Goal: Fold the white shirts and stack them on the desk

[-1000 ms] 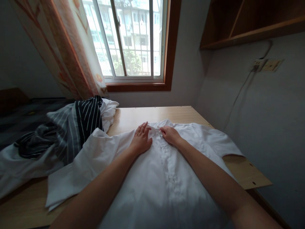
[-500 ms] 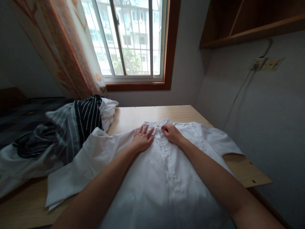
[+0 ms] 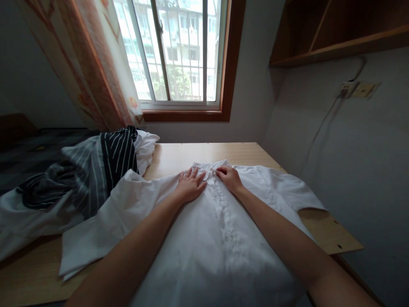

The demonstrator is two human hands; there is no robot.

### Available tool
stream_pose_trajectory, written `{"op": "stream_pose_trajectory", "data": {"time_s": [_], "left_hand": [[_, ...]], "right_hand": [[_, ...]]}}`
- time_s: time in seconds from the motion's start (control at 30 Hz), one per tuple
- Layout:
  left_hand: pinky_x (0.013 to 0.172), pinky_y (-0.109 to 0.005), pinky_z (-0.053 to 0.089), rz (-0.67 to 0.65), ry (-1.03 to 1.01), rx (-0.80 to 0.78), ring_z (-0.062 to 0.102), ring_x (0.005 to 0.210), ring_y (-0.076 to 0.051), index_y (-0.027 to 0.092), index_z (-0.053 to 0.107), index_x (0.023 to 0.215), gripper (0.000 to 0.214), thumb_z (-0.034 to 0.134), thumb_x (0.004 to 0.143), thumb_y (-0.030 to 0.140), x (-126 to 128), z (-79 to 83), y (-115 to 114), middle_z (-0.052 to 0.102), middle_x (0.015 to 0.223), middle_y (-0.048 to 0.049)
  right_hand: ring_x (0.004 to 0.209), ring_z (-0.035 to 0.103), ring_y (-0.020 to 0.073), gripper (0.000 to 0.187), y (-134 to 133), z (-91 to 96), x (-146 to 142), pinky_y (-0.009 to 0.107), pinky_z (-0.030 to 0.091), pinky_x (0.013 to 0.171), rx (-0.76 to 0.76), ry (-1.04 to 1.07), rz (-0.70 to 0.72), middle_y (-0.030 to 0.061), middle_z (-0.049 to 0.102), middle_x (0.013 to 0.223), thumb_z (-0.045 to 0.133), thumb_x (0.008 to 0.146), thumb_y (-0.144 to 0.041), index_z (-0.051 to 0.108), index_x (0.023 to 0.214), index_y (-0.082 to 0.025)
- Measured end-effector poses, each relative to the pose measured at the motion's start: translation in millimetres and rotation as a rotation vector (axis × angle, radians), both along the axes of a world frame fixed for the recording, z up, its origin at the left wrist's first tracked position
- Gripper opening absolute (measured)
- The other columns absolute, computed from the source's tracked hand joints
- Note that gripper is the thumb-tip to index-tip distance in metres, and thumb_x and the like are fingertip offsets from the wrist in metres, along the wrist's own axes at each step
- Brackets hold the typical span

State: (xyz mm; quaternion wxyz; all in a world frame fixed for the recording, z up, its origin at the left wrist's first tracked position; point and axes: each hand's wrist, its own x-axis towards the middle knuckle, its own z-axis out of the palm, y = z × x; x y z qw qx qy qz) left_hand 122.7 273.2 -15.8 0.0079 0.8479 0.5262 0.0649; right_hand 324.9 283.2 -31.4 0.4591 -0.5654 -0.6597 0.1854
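Note:
A white shirt (image 3: 198, 238) lies front side up across the wooden table (image 3: 204, 150), its collar at the far end and its sleeves spread to both sides. My left hand (image 3: 191, 184) rests flat on the shirt just left of the collar opening, fingers spread. At the right of that opening, my right hand (image 3: 229, 177) is closed, thumb and fingers pinching the shirt's edge near the collar. The ruffled button strip runs down the middle between my forearms. Exactly what part of the cloth is inside the right fingers is hidden.
Striped black and grey clothing (image 3: 118, 157) is heaped at the left, with white cloth (image 3: 147, 147) beside it. A curtain (image 3: 96, 64) hangs by the window (image 3: 179, 55). On the right wall are a shelf (image 3: 345, 44) and a socket with a cord (image 3: 347, 90).
Both hands keep almost the same places on the shirt. The view has shifted very slightly.

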Motion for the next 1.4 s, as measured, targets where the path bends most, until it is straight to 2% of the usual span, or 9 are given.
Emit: {"op": "stream_pose_trajectory", "data": {"time_s": [0.13, 0.27, 0.33, 0.47, 0.8, 1.07, 1.17, 1.27, 1.4], "left_hand": [[0.115, -0.059, 0.022, 0.038, -0.028, 0.086, 0.028, 0.146, -0.035, 0.023, 0.046, 0.144, 0.052, 0.038, 0.097, 0.045, 4, -2.5, -7, 0.038, 0.155, -0.0135], [0.119, -0.047, 0.022, -0.068, -0.089, 0.223, 0.032, 0.144, -0.028, 0.012, 0.049, 0.141, 0.048, 0.035, 0.098, 0.029, 12, -6.4, -19, 0.041, 0.153, -0.0158], [0.12, -0.046, 0.021, -0.136, -0.111, 0.224, 0.031, 0.145, -0.027, 0.013, 0.048, 0.142, 0.05, 0.033, 0.099, 0.034, 16, -9.1, -25, 0.041, 0.153, -0.014], [0.119, -0.054, 0.021, -0.118, -0.059, 0.046, 0.027, 0.147, -0.03, 0.021, 0.045, 0.146, 0.056, 0.031, 0.099, 0.05, 20, -13.3, -30, 0.036, 0.157, -0.0104], [0.121, -0.049, 0.014, -0.206, -0.022, -0.022, 0.022, 0.149, -0.025, 0.025, 0.038, 0.15, 0.058, 0.03, 0.1, 0.051, 8, -4.4, -18, 0.031, 0.159, -0.0067], [0.121, -0.046, 0.018, -0.234, -0.048, 0.021, 0.03, 0.146, -0.024, 0.022, 0.043, 0.147, 0.057, 0.037, 0.097, 0.048, -1, 0.3, -8, 0.038, 0.156, -0.007], [0.117, -0.039, 0.029, -0.176, -0.125, 0.166, 0.045, 0.136, -0.023, 0.016, 0.05, 0.141, 0.051, 0.04, 0.094, 0.032, -4, 1.5, -16, 0.052, 0.146, -0.0093], [0.113, -0.04, 0.034, 0.012, -0.142, 0.256, 0.05, 0.129, -0.026, 0.012, 0.056, 0.135, 0.048, 0.036, 0.094, 0.025, -9, 0.0, -22, 0.057, 0.139, -0.0133], [0.116, -0.05, 0.027, 0.159, -0.014, 0.115, 0.036, 0.142, -0.03, 0.015, 0.049, 0.143, 0.054, 0.033, 0.096, 0.037, -19, -1.2, -18, 0.043, 0.152, -0.0125]], "right_hand": [[0.083, 0.067, 0.0155, 0.033, 0, 0.4, 3, 0.027, 0.051, 0.083, -0.014, -0.024, -0.021, 0.003, 0.074, 0.089, 0.06, 0.081, -0.015, 0.068, 0.113, -0.017], [0.085, 0.067, 0.0159, 0.018, -1, 2.0, 4, 0.027, 0.05, 0.081, -0.022, -0.121, 0.0, 0.003, 0.075, 0.092, 0.06, 0.084, -0.017, 0.072, 0.098, -0.019], [0.088, 0.066, 0.0166, 0.019, -4, 3.3, 2, 0.027, 0.049, 0.083, 0.0, -0.195, 0.025, 0.0042, 0.074, 0.095, 0.057, 0.085, -0.016, 0.072, 0.097, -0.018], [0.1, 0.061, 0.0203, 0.027, -14, 5.7, -1, 0.033, 0.041, 0.098, 0.074, -0.385, 0.041, 0.0064, 0.073, 0.103, 0.058, 0.084, -0.015, 0.071, 0.107, -0.018], [0.111, 0.05, 0.0246, 0.028, -25, 5.7, -12, 0.036, 0.035, 0.098, 0.026, -0.615, -0.038, 0.0086, 0.064, 0.114, 0.049, 0.094, -0.022, 0.068, 0.114, -0.023], [0.114, 0.047, 0.0268, 0.032, -23, 6.9, -25, 0.039, 0.032, 0.103, 0.01, -0.675, -0.084, 0.0116, 0.061, 0.119, 0.044, 0.095, -0.022, 0.064, 0.12, -0.021], [0.113, 0.046, 0.0276, 0.032, -23, 6.5, -24, 0.037, 0.036, 0.099, 0.009, -0.668, -0.079, 0.012, 0.061, 0.118, 0.046, 0.094, -0.022, 0.065, 0.119, -0.02], [0.112, 0.046, 0.028, 0.032, -23, 5.9, -24, 0.038, 0.037, 0.097, 0.012, -0.669, -0.07, 0.0123, 0.061, 0.117, 0.046, 0.093, -0.021, 0.065, 0.119, -0.02], [0.114, 0.045, 0.028, 0.032, -23, 5.1, -24, 0.039, 0.038, 0.097, 0.012, -0.673, -0.059, 0.0119, 0.06, 0.119, 0.046, 0.093, -0.022, 0.064, 0.12, -0.021]]}}
